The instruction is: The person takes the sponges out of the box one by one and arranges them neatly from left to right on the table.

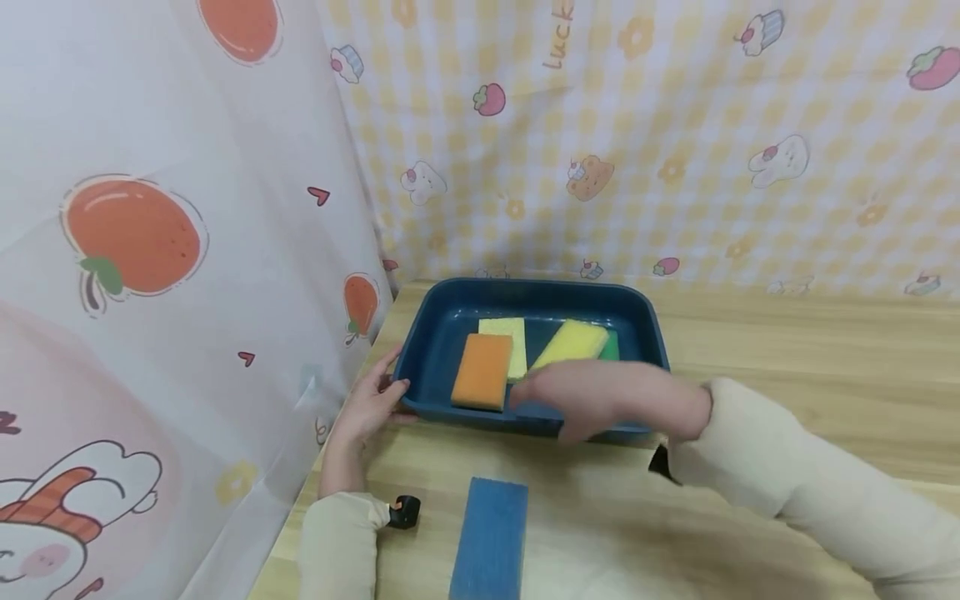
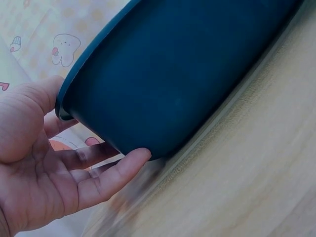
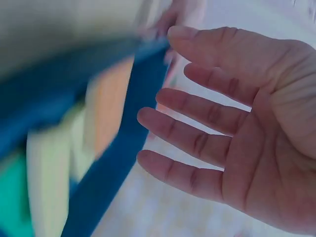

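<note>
Some risk of tilting the dark-blue tray, clamped only at one corner by left hand, or nudging orange sponge with right hand, fingers apart.

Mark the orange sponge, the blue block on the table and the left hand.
Orange sponge [image 1: 482, 372]: head view, middle of its upper face.
Blue block [image 1: 490, 540]: head view, middle of its visible top.
Left hand [image 1: 372, 405]: head view, middle of the visible hand.
</note>
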Tool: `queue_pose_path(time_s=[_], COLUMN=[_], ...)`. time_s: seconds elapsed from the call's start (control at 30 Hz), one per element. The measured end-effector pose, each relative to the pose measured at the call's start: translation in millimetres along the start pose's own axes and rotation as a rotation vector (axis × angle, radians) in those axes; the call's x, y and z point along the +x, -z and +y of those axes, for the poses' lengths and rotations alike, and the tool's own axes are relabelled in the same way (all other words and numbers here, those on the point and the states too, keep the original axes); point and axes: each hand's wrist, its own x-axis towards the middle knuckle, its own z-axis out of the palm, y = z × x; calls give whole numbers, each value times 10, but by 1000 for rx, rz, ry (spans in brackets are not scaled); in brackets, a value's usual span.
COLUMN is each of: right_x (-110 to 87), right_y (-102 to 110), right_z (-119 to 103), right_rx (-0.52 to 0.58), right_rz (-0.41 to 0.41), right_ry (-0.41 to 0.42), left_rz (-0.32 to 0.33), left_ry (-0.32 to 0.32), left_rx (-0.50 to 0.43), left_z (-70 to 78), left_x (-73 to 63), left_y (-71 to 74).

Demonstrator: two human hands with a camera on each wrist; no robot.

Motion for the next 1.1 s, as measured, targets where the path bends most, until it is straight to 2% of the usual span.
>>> queue_pose_path(time_s=[0.17,0.3,0.4,0.5,0.73,0.97,1.1], right_x=[72,146,189,226,299,302,301], right_y=[110,62,-10,-75,-133,-121,-104], right_z=[507,860,1022,1108,1154,1201,1243], right_rx=[48,73,87,93,62,54,45], right_rz=[54,64,45,26,0,-10,-6], right_ry=[-114,-200,-243,-254,-200,-258,-227], left_rz=[11,17,16,17,34,39,44], left_ry=[6,8,13,8,-10,-27,-34], left_rx=[-1,-10,-21,-29,-36,-46,-46], left_z=[-56,-94,-116,-132,-119,-69,-8], left_x=[-46,-85,-108,-118,-114,-101,-113], left_y=[-6,-22,-34,-39,-45,-51,-52])
